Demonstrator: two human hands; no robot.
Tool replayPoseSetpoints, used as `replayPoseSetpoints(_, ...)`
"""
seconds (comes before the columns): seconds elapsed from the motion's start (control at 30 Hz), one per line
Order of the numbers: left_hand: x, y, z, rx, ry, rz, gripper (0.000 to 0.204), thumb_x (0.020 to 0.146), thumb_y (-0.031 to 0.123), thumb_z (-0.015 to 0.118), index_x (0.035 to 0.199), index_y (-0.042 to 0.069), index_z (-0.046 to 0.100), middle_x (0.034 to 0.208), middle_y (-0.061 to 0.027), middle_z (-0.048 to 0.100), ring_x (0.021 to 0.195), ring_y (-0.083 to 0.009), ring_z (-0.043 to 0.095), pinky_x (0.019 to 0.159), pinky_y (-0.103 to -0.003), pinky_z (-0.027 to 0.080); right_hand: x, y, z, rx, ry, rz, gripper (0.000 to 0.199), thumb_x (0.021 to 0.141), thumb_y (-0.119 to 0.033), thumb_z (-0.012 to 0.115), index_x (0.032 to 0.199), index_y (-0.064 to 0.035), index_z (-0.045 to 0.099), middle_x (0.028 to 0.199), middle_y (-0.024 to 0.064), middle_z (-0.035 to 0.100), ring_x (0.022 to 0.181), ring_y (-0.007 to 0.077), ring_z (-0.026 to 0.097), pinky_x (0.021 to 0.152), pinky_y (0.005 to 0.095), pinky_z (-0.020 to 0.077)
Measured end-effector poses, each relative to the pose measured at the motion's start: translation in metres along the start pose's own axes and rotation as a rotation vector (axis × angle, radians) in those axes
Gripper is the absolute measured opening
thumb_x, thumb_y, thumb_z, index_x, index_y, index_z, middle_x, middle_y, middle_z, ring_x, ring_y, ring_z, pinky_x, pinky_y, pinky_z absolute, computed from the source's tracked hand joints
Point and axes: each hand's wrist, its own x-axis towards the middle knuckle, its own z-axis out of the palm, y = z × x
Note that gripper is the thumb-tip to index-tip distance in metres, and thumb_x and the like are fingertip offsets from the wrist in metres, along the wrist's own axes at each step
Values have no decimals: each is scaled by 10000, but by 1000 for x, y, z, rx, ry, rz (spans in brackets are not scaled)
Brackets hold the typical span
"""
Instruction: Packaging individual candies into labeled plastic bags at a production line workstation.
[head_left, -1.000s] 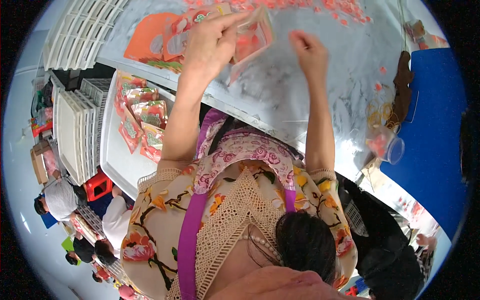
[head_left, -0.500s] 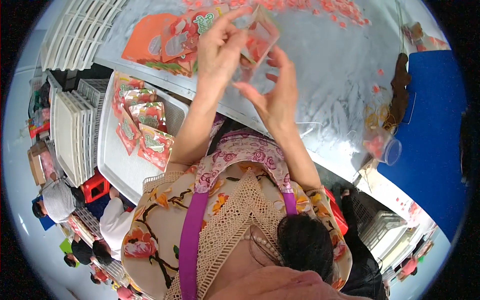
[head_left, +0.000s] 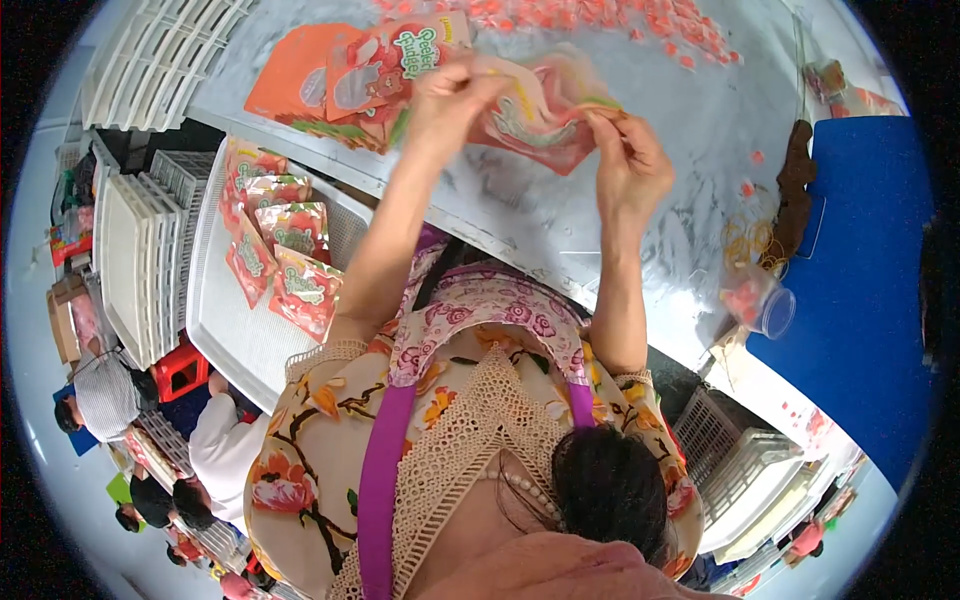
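Observation:
Above the metal table a red-and-pink printed pouch (head_left: 540,132) is stretched between my two hands, its upper part blurred. My left hand (head_left: 448,105) pinches the pouch's left edge with thumb and fingers. At the opposite edge my right hand (head_left: 630,165) grips a corner, fingers bent and pressed together. Just left of my left hand lie fanned-out flat pouches (head_left: 355,85) with orange backs and printed fronts. Beyond the pouch many small pink-red pieces (head_left: 640,25) are scattered on the table. What the held pouch contains cannot be made out.
On my left a white tray (head_left: 255,345) carries several filled pouches. White crates (head_left: 140,270) are stacked past it. To the right are a clear plastic jar (head_left: 770,310), yellow rubber bands (head_left: 752,237) and a blue surface (head_left: 870,230). Other people sit at the lower left.
My right hand has moved right and closed on the pouch's edge, where its fingers were spread before. The pouch, earlier upright with its mouth open, is now stretched sideways.

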Motion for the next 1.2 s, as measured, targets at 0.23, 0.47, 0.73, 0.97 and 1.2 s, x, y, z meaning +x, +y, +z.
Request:
replayPoseSetpoints(0.23,-5,6,-10,-145,234,-8,96,822,47,655,883,-23,677,753,-41,653,483,-84,536,441,-198,436,8,9,-9,-92,-8,-29,50,836,-26,668,852,20,680,815,45,677,716,90,599,637,238,485)
replayPoseSetpoints(0.47,-13,25,-28,17,-102,-76,148,807,13,675,945,-42,674,880,-98,695,648,-105,620,610,-207,520,10,0,8,80,-124,17,68,849,-50,666,870,14,667,839,55,682,722,96,606,646,232,486)
replayPoseSetpoints(0.73,-28,32,-25,143,45,-14,207,778,13,715,976,-40,691,857,-63,705,730,-78,636,635,-217,526,40,-36,12,-323,-539,-184,199,756,-68,725,919,31,669,753,78,673,610,115,597,572,251,478)
replayPoseSetpoints(0.97,-38,45,-37,247,68,-175,158,799,62,713,947,8,720,859,-48,708,737,-71,631,641,-222,515,43,-36,27,-442,-719,-263,171,725,-111,762,821,5,683,636,108,588,521,132,533,485,290,407)
replayPoseSetpoints(1.2,-44,28,-44,376,37,225,212,716,177,771,926,156,745,693,-34,654,592,-108,579,522,-295,423,34,-52,35,-481,-785,-141,168,751,-72,747,776,42,626,625,91,512,537,119,488,502,281,398)
